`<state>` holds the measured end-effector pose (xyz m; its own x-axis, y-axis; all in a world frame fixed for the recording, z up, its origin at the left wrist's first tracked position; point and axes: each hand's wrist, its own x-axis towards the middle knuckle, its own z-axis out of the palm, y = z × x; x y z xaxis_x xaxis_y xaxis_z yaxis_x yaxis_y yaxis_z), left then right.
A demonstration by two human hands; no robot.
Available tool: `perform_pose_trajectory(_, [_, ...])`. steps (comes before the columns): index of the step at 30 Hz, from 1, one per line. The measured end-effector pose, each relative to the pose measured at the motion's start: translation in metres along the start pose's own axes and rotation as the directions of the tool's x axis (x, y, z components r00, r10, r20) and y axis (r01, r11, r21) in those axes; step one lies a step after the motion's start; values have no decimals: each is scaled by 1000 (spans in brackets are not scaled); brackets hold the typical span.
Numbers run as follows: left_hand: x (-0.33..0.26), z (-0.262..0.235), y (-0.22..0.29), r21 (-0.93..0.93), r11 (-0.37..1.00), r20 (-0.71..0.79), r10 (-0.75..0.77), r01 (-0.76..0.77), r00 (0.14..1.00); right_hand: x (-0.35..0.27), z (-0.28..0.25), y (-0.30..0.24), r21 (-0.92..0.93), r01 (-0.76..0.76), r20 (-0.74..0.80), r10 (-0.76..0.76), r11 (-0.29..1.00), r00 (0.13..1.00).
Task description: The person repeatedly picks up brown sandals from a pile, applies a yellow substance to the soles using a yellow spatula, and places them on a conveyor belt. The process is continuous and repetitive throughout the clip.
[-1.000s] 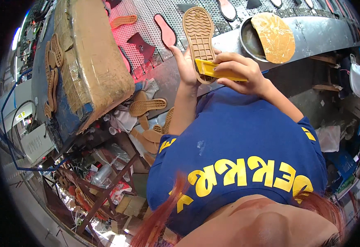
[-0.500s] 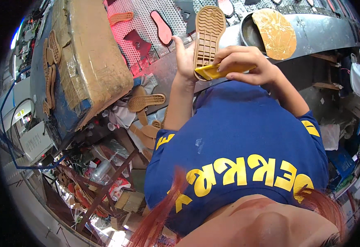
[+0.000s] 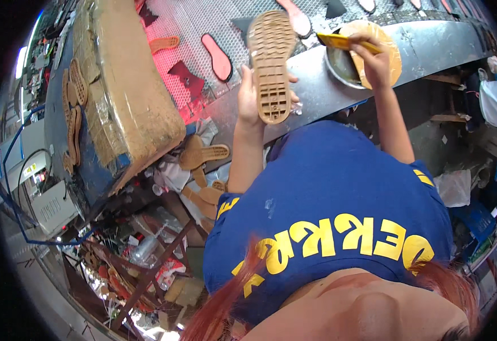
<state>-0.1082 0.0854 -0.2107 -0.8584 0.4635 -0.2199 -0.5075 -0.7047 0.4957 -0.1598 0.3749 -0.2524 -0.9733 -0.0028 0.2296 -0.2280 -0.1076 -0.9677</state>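
My left hand (image 3: pixel 249 102) holds up a tan shoe sole (image 3: pixel 272 59), its fingers wrapped round behind it. The sole stands upright, with wavy ridges toward the far end and an open grid toward the near end. Farther right, my right hand (image 3: pixel 376 63) grips a flat yellow brush-like tool (image 3: pixel 336 41). The tool's dark tip points left, above a round metal bowl (image 3: pixel 346 82) on the metal ledge. A round tan board (image 3: pixel 395 59) with pale streaks covers the bowl's right part. What lies inside the bowl is mostly in shadow.
Beyond the metal ledge (image 3: pixel 430 48), a mesh belt (image 3: pixel 194 20) carries pink insoles (image 3: pixel 217 58) and dark cut pieces (image 3: pixel 187 79). A bulky block wrapped in brown cardboard (image 3: pixel 140 91) stands at left, with soles (image 3: pixel 77 82) beside it. More soles (image 3: pixel 206 153) lie below my left forearm.
My right hand has carried the yellow tool away from the sole's near end, right and forward to the bowl. The sole has tilted and shifted slightly left in my left hand.
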Motion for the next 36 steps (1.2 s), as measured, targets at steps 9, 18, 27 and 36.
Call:
perform_pose_trajectory(9, [5, -11, -14, 592, 566, 76, 669, -574, 739, -62, -13, 114, -990, 84, 80, -37, 118, 996])
perform_pose_trajectory(18, [-6, -5, -15, 731, 321, 265, 680, -603, 683, -59, -17, 110, -730, 32, 15, -32, 683, 999])
perform_pose_trajectory(27, [-8, 5, -21, 764, 180, 315, 733, -619, 602, -32, 36, -7, 36, 78, -237, -67, 996, 969])
perform_pose_trajectory(36, [-13, 21, -22, 825, 130, 341, 661, -549, 668, -36, 82, -64, -328, 367, 46, -373, 870, 926])
